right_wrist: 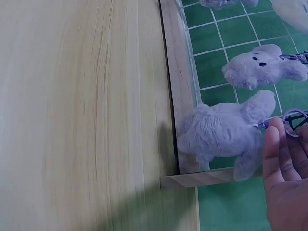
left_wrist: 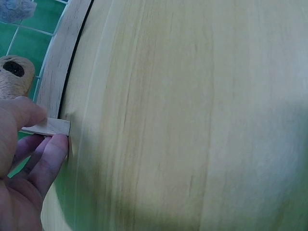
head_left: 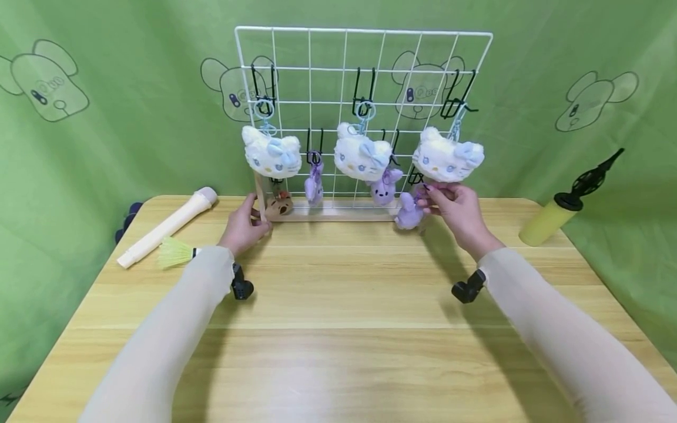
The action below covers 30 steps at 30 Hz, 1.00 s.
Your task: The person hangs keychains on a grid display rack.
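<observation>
A white wire grid rack (head_left: 346, 67) in a wooden base (head_left: 338, 214) stands at the far side of the table. My left hand (head_left: 244, 226) grips the base's left end, the thumb on one side of the wooden foot (left_wrist: 53, 126) and fingers on the other. At the lower right, my right hand (head_left: 460, 214) holds the ring of a purple plush keychain (right_wrist: 216, 132) beside a black hook (head_left: 416, 176). Whether the ring sits on that hook cannot be told. Three white cat plushes (head_left: 362, 154) hang above. Two more purple plushes (head_left: 383, 188) and a brown plush (head_left: 279, 205) hang lower.
On the table's left lie a pale microphone-shaped stick (head_left: 166, 229) and a yellow-green shuttlecock (head_left: 177, 252). A yellow hand pump (head_left: 547, 222) with a black nozzle stands at the right edge. Green cloth (head_left: 158, 147) hangs behind the rack.
</observation>
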Available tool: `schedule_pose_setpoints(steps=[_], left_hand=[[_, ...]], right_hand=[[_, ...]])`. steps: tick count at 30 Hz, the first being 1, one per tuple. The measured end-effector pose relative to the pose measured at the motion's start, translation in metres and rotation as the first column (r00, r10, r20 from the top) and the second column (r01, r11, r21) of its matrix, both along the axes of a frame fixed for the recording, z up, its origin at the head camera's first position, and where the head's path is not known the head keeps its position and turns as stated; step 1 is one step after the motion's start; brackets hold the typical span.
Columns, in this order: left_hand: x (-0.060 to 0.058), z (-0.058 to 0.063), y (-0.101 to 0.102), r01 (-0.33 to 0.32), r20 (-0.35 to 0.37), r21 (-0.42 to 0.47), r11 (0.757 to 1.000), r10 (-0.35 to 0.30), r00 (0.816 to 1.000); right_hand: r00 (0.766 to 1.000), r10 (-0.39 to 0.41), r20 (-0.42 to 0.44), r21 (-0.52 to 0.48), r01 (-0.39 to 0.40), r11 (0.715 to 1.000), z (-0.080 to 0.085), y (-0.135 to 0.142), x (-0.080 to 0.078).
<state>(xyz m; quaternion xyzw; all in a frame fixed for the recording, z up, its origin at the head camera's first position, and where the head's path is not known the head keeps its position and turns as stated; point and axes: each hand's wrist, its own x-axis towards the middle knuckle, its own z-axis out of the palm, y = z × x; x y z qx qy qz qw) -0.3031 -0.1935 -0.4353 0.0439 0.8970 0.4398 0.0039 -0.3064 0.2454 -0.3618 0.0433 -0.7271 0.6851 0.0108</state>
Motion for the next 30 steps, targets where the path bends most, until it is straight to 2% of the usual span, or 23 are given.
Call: schedule_pose_setpoints(steps=[11,14,18,20,22,26,28,30], left_hand=[[-0.001,0.002,0.0,0.008,-0.01,-0.003,1.0,-0.008,1.0],[0.0,0.002,-0.001,0.01,0.004,-0.004,1.0,-0.01,1.0],[0.001,0.008,-0.005,0.039,0.051,-0.001,0.999,-0.039,0.998],[0.003,0.014,-0.008,0.063,0.079,-0.012,0.998,-0.062,0.995],[0.005,0.021,-0.013,0.091,0.098,-0.046,0.995,-0.086,0.991],[0.011,0.036,-0.022,0.142,0.093,-0.187,0.972,-0.126,0.988],[0.017,0.042,-0.026,0.154,0.058,-0.29,0.945,-0.143,0.988],[0.025,0.048,-0.03,0.15,0.004,-0.382,0.912,-0.161,0.987]], right_hand=[[1.0,-0.005,-0.018,0.022,0.005,1.0,0.0,0.013,0.004],[1.0,-0.008,-0.019,0.076,0.01,0.997,-0.001,0.017,0.007],[1.0,-0.008,-0.026,0.222,0.013,0.975,-0.004,0.021,0.015],[0.999,0.016,-0.038,0.309,-0.003,0.951,-0.005,0.023,0.021],[0.997,0.054,-0.059,0.404,-0.025,0.915,-0.005,0.024,0.027],[0.981,0.143,-0.134,0.558,-0.045,0.829,-0.002,0.023,0.04],[0.959,0.196,-0.202,0.636,-0.024,0.771,0.0,0.022,0.046],[0.921,0.269,-0.282,0.711,0.013,0.703,0.003,0.02,0.051]])
